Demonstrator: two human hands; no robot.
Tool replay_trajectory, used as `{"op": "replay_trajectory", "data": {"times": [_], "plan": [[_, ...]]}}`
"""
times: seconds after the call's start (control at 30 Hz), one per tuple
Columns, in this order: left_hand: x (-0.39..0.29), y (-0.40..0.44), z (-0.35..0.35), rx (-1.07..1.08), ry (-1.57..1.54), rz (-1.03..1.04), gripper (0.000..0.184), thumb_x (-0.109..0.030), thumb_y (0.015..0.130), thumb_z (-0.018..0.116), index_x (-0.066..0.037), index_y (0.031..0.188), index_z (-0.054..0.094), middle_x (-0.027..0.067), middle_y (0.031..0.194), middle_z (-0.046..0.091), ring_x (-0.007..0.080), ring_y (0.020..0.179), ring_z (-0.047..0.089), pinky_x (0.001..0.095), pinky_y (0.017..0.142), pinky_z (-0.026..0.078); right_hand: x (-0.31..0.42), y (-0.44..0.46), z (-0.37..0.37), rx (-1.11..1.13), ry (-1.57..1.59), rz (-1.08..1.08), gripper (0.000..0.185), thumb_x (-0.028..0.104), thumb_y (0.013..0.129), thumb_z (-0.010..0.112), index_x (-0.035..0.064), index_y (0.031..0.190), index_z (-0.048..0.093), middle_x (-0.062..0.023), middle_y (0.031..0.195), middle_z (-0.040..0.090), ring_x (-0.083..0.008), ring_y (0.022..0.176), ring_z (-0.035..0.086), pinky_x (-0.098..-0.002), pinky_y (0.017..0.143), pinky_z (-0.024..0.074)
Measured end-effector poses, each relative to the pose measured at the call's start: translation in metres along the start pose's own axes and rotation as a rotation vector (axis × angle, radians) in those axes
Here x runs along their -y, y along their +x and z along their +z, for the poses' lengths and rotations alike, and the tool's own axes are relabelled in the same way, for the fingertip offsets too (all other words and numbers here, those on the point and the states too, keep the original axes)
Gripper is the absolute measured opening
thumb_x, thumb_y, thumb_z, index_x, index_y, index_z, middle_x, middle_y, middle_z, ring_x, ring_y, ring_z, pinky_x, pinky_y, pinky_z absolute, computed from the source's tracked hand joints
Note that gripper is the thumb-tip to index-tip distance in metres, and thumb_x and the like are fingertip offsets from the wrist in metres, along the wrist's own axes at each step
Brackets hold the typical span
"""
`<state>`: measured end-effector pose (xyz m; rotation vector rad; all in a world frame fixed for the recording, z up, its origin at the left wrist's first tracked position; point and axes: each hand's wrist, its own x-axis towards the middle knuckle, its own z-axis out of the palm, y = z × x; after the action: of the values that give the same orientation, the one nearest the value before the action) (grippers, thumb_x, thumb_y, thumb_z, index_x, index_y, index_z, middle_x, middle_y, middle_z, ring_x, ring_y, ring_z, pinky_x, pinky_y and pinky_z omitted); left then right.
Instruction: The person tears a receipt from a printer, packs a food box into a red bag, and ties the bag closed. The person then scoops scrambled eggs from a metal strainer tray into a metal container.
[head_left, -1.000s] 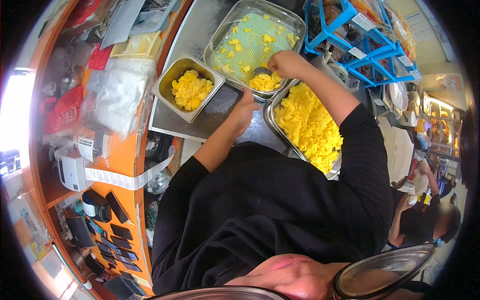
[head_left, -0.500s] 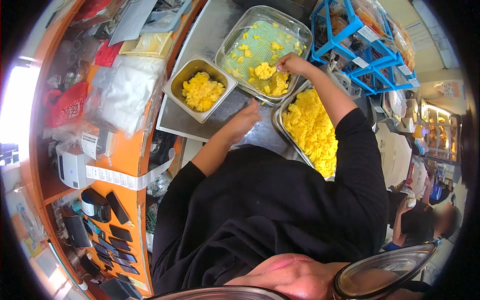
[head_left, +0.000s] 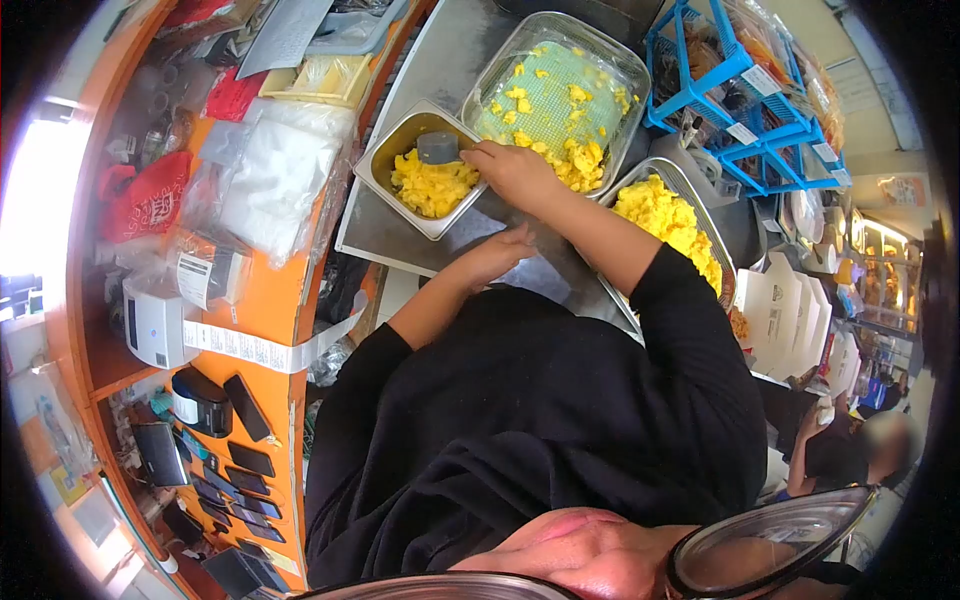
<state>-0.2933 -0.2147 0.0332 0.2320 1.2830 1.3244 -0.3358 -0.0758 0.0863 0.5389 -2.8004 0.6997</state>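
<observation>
My right hand is closed on a small grey scoop, whose cup sits over the square steel container. Scrambled egg lies in that container, below the scoop. My left hand hovers beside the container, holding nothing, its fingers loosely stretched out. Behind my right hand is a clear tray with a green mesh liner and scattered bits of egg. A larger metal pan, at the right, carries a big heap of scrambled egg.
Blue baskets of packets stand at the far right. To the left, an orange counter bears plastic bags, a label printer with a paper strip, and several phones. A person is at the lower right.
My right hand has moved left from the clear tray to the steel container with the scoop; the egg that filled the scoop no longer shows in it. My left hand has shifted slightly.
</observation>
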Motion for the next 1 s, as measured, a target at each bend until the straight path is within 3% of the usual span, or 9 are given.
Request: {"op": "replay_trajectory", "data": {"times": [0.13,0.2,0.27,0.33,0.37,0.7,0.93,1.0], "plan": [[0.004,0.005,-0.001,-0.039,-0.031,0.039,0.078,-0.025,0.092,0.054,-0.004,0.148,0.005,0.0069,0.151,0.028,0.0196,0.134,0.032,0.0333,0.11,0.022,-0.024,-0.007,-0.016,-0.18,0.185,0.216,0.02,0.012,0.083,0.057,0.0057,0.1,0.067,-0.016,0.097,0.066,-0.0328,0.083,0.065,-0.0413,0.07,0.0523],[-0.005,0.009,0.003,-0.032,-0.113,0.082,0.079,-0.019,0.091,0.053,-0.003,0.148,0.001,0.0089,0.152,0.024,0.0229,0.136,0.029,0.0341,0.111,0.022,-0.05,-0.012,-0.057,-0.081,-0.097,0.389,0.024,0.012,0.081,0.057,0.0067,0.102,0.068,-0.0169,0.099,0.066,-0.035,0.083,0.065,-0.0433,0.071,0.0525],[-0.013,0.014,0.012,-0.026,-0.256,0.098,0.08,-0.015,0.091,0.052,-0.004,0.148,-0.002,0.0099,0.153,0.02,0.0243,0.137,0.028,0.0346,0.111,0.022,-0.083,-0.028,-0.082,0.162,-0.405,0.541,0.022,0.008,0.081,0.052,0.0087,0.096,0.068,-0.0167,0.092,0.067,-0.0338,0.081,0.066,-0.0421,0.072,0.0538],[-0.018,0.028,0.017,0.01,-0.342,0.105,0.083,-0.014,0.091,0.051,-0.007,0.148,-0.009,0.0095,0.156,0.009,0.0215,0.139,0.022,0.0337,0.112,0.019,-0.11,-0.051,-0.084,0.266,-0.576,0.532,0.019,0.008,0.081,0.053,0.0069,0.092,0.068,-0.0156,0.092,0.066,-0.0327,0.081,0.067,-0.0411,0.07,0.0545],[-0.023,0.029,0.023,0.009,-0.366,0.129,0.082,-0.011,0.09,0.05,-0.007,0.148,-0.008,0.0098,0.156,0.01,0.0227,0.139,0.022,0.0342,0.112,0.019,-0.116,-0.06,-0.082,0.318,-0.66,0.528,0.018,0.008,0.081,0.053,0.006,0.09,0.068,-0.015,0.092,0.066,-0.0322,0.081,0.067,-0.0406,0.07,0.0548],[-0.039,0.037,0.047,0.042,-0.531,0.29,0.074,-0.001,0.086,0.045,-0.007,0.149,0.007,0.01,0.155,0.013,0.0255,0.141,0.017,0.0347,0.111,0.017,-0.08,-0.101,-0.078,0.324,-0.39,0.342,0.017,0.008,0.076,0.056,0.0059,0.088,0.067,-0.0151,0.087,0.065,-0.0341,0.079,0.066,-0.0418,0.07,0.0537],[-0.045,0.034,0.043,0.046,-0.54,0.235,0.074,0.001,0.084,0.043,-0.006,0.149,0.008,0.0147,0.154,0.013,0.0277,0.141,0.017,0.0366,0.112,0.016,-0.088,-0.092,-0.069,0.221,-0.018,0.554,0.017,0.011,0.072,0.063,0.0096,0.087,0.071,-0.0174,0.081,0.067,-0.0335,0.079,0.065,-0.0443,0.071,0.0511],[-0.044,0.035,0.041,0.012,-0.536,0.216,0.073,0.001,0.085,0.042,-0.005,0.149,0.007,0.0149,0.154,0.013,0.0281,0.142,0.016,0.0363,0.113,0.016,-0.095,-0.091,-0.067,0.189,0.045,0.614,0.017,0.012,0.075,0.064,0.0082,0.089,0.072,-0.0159,0.079,0.068,-0.0295,0.076,0.066,-0.041,0.067,0.0518]]}}
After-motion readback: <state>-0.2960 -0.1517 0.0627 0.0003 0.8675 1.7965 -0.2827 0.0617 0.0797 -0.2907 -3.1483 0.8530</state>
